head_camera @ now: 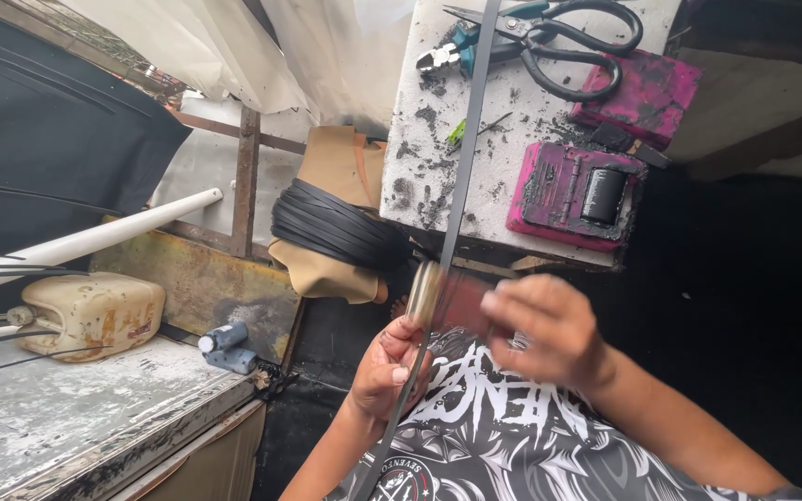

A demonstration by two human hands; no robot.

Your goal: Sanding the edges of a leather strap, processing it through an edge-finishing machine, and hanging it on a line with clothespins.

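One long grey strip [464, 158], left hand [384, 371] pinching

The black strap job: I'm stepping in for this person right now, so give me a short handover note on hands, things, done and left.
Left hand: grips the long black strap and a small metal cylinder against it.
Right hand: blurred, at the cylinder; grip unclear.
Strap runs up across the white bench, past scissors, pliers and pink inked roller block. Strap coil hangs beside the bench.
Done: strap in hand. Left: cannot tell.
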